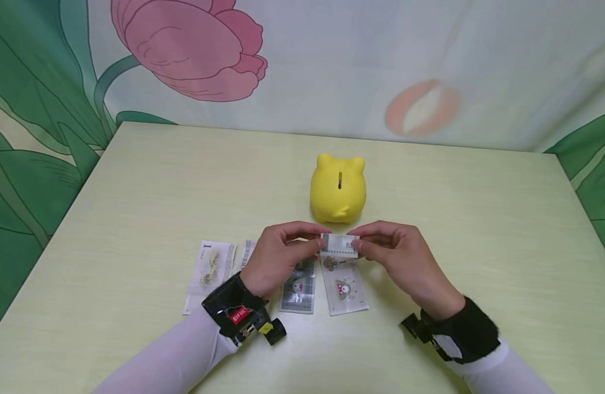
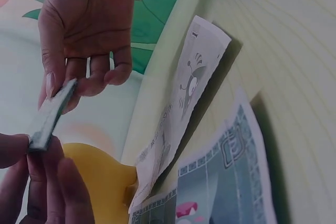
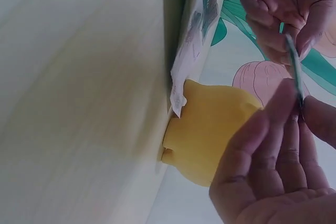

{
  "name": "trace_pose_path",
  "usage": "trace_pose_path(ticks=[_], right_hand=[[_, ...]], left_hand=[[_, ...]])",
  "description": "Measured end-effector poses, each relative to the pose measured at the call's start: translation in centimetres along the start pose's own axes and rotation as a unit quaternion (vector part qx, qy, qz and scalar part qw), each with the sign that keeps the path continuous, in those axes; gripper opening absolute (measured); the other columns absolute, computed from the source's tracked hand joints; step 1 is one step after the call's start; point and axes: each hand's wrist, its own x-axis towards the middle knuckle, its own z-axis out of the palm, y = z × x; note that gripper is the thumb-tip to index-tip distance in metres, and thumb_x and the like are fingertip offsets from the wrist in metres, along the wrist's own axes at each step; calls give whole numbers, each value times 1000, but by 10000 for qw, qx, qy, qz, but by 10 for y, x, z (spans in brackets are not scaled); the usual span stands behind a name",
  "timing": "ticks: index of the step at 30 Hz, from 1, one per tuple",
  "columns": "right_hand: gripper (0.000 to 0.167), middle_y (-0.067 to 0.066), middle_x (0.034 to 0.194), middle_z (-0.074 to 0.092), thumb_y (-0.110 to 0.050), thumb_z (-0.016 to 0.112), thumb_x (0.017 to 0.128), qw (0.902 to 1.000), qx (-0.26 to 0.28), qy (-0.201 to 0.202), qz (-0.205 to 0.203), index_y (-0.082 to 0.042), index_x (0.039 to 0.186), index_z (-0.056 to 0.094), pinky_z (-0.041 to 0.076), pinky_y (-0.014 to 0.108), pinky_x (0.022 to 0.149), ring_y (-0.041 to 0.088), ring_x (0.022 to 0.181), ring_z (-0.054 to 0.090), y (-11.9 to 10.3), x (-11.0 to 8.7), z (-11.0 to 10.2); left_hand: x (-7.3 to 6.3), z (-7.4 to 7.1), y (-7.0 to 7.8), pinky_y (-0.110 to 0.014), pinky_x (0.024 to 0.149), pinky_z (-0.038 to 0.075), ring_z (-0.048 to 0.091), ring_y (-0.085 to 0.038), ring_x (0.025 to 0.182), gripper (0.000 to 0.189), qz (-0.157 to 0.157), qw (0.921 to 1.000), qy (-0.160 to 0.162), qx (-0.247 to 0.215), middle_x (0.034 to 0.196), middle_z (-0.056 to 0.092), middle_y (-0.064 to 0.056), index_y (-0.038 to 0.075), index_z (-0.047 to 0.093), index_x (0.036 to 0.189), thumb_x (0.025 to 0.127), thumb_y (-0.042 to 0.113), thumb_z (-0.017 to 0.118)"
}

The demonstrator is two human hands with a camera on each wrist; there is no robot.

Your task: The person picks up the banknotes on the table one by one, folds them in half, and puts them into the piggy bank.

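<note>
My left hand (image 1: 280, 256) pinches the left end of a small folded play banknote (image 1: 339, 245) between thumb and fingers. At its other end my right hand (image 1: 405, 261) pinches it the same way. The folded strip looks narrow and several layers thick in the left wrist view, and nearly edge-on in the right wrist view. It is held up in front of a yellow piggy bank (image 1: 338, 189), which has a slot on top. Below the hands lie a grey-green note (image 1: 297, 295) and a pale note (image 1: 344, 290), both partly covered.
To the left lies a pale note marked 1 YUAN (image 1: 211, 271). Another note (image 1: 249, 249) is mostly hidden behind the left hand. The light wooden table (image 1: 184, 180) ends at a printed floral curtain (image 1: 322, 65).
</note>
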Motion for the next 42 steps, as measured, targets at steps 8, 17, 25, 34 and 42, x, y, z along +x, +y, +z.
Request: trace_pose_path(ticks=[8,17,25,34,42], right_hand=[[27,9,105,78,-13,67,100,9998,115,-103,80,-8,126,70,60,36,85,26,88,75,2,0,0],[25,7,109,78,-14,65,102,9998,13,-71,177,-12,125,73,60,39,86,24,90,74,2,0,1],[26,9,110,77,-16,66,102,9998,-22,-84,180,-10,126,72,60,35,85,21,89,74,0,0,2],[32,11,107,75,-16,77,94,9998,-26,-97,166,-10,125,73,55,31,84,28,90,76,-2,-1,2],[37,8,98,74,-21,83,88,9993,-286,-89,226,-15,124,74,45,28,77,29,93,71,-1,-3,0]], left_hand=[[0,1,1,-37,82,65,73,-27,97,25,-205,9989,-73,-416,119,73,-9,3,75,122,98,7,70],[0,1,1,-36,82,65,76,-30,91,25,-219,9993,-125,-262,128,72,-12,4,76,122,98,9,70],[0,3,1,-35,83,64,75,-32,96,24,-247,9990,-110,-348,128,72,-11,4,76,121,98,6,69],[-1,3,1,-32,83,64,74,-26,91,27,-182,9995,-115,-246,125,73,-11,6,76,122,96,7,72],[-1,3,1,-27,84,60,75,-28,90,33,-257,9995,-176,-107,112,78,-13,10,75,126,93,8,76]])
